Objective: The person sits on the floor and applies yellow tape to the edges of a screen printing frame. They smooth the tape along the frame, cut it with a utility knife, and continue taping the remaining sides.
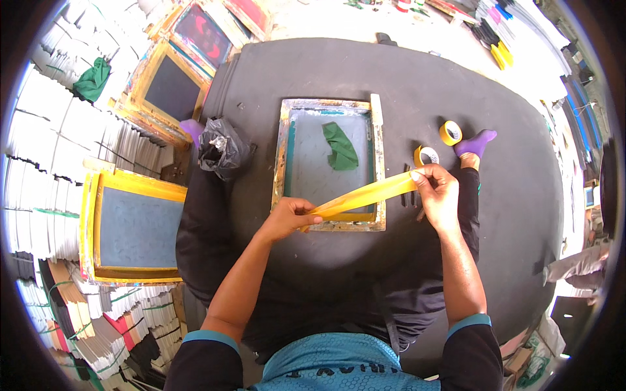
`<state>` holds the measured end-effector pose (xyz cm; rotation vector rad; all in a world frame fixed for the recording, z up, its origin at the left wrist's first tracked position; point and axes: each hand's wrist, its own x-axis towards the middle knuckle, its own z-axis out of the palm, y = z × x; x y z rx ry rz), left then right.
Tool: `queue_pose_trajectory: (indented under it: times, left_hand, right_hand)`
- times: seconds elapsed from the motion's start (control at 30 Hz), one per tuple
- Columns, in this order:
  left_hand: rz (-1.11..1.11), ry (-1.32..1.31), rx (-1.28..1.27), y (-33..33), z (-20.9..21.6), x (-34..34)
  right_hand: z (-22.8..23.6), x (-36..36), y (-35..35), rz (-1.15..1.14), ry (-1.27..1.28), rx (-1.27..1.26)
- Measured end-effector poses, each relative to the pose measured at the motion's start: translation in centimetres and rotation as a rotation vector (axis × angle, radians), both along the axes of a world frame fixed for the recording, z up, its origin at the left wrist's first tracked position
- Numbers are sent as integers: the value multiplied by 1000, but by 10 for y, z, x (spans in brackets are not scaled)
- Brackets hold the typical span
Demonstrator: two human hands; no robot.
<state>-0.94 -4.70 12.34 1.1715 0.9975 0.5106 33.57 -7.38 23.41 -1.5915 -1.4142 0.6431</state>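
Observation:
A strip of yellow tape (365,197) is stretched between my two hands, slanting up to the right. My left hand (290,218) pinches its lower end near the frame's front left corner. The upper end is gripped between the thumb and fingers of my right hand (437,194). Beneath the strip lies a screen printing frame (285,140) with a paint-stained wooden border and grey mesh. On the mesh rests a crumpled green cloth (340,147). Just beyond my right hand are two rolls of yellow tape (450,133). Thin dark sticks (405,186) lie between the frame and that hand.
A black plastic bag (223,148) sits by my left leg. More screen frames (134,225) lean at the left, beside tall stacks of paper (39,163). My legs, with purple socks (478,142), stretch along both sides of the dark mat (515,189).

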Motion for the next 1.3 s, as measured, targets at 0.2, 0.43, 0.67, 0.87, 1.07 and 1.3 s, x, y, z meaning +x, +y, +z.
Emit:
queue_pose_trajectory:
  times: [0.2, 0.43, 0.67, 0.87, 1.07, 1.3]
  left_hand:
    - [104, 45, -102, 8, -19, -36]
    - [222, -1, -111, 12, -47, -55]
    - [391, 44, -159, 14, -63, -62]
    - [461, 76, -150, 16, -71, -63]
    - [399, 362, 149, 19, -64, -56]
    - [139, 431, 487, 26, -74, -57]
  right_hand:
    - [-42, 11, 6, -50, 100, -111]
    - [-84, 11, 10, -74, 180, -231]
    - [-115, 1, 6, -92, 231, -388]
    - [-150, 2, 3, -107, 239, -430]
    - [-177, -3, -5, -100, 196, -487]
    - [-189, 9, -3, -101, 335, -453]
